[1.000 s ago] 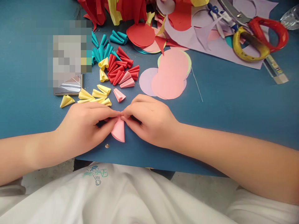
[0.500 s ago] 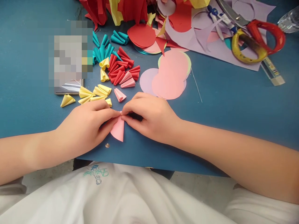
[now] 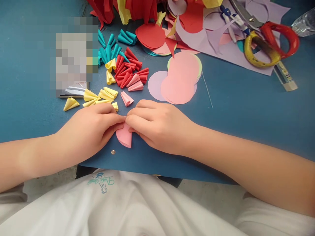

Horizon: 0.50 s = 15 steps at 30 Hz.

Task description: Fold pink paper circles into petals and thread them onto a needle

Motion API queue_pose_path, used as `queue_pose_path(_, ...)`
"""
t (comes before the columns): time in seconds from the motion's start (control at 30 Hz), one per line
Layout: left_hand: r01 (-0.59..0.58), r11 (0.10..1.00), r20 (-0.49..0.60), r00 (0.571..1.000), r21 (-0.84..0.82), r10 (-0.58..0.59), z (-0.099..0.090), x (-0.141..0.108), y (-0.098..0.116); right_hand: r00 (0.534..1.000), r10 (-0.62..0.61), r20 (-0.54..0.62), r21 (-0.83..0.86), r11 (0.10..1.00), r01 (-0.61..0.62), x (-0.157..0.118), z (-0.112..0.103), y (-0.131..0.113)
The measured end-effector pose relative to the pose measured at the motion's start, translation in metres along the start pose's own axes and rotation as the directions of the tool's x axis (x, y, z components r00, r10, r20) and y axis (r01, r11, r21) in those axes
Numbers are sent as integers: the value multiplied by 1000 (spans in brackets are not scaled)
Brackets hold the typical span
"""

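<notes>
A folded pink paper piece (image 3: 124, 136) is pinched at its top between the fingertips of my left hand (image 3: 92, 126) and my right hand (image 3: 157, 123), its rounded edge pointing down. Just above my hands lies a single pink paper cone (image 3: 127, 98). Yellow cones (image 3: 107, 94) sit beyond my left fingers, with red cones (image 3: 125, 72) and teal cones (image 3: 108, 52) farther back. Stacked pink paper circles (image 3: 180, 78) rest beyond my right hand, over a lilac circle (image 3: 157, 86).
Red-and-yellow-handled scissors (image 3: 262, 49) lie on lilac paper scraps (image 3: 256, 64) at the back right, near a clear plastic object (image 3: 305, 23). Red circles (image 3: 150, 36) are at the back middle. A partly pixelated flat device (image 3: 73, 91) lies on the left.
My right fingers have closed in over the top of the pink piece and toward my left fingertips. The piece looks slightly wider and turned. The camera view has shifted slightly.
</notes>
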<state>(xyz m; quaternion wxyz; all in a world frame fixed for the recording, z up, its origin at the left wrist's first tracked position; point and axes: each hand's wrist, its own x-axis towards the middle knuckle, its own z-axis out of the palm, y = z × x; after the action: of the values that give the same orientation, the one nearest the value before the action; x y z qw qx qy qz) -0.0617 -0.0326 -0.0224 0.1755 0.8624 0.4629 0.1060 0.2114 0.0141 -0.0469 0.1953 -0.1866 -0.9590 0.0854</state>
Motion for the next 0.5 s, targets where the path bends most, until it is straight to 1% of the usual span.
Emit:
queue_pose_path(0.13, 20, 999, -59, 998, -29, -21, 7, -4, -5, 999, -43, -7, -65, 997, 42, 0, -4, -5)
queue_pose_path(0.23, 24, 999, -40, 999, -24, -25, 7, -5, -5, 998, -63, 6, -104, 993, 63, -3, -9, -7)
queue_pose_path(0.3, 19, 1000, -26, 999, -10, -20, 4, -3, -4, 996, -68, 59, -105, 992, 74, -4, -10, -7)
queue_pose_path(0.4, -2, 1000, 3, 1000, 5, 2, -1, -1, -2, 990, -52, 131, -105, 992, 66, -5, -6, -6)
queue_pose_path(0.5, -12, 1000, 5, 1000, 8, 12, -2, 0, -1, 990, -41, 138, -128, 990, 59, -6, -1, -7)
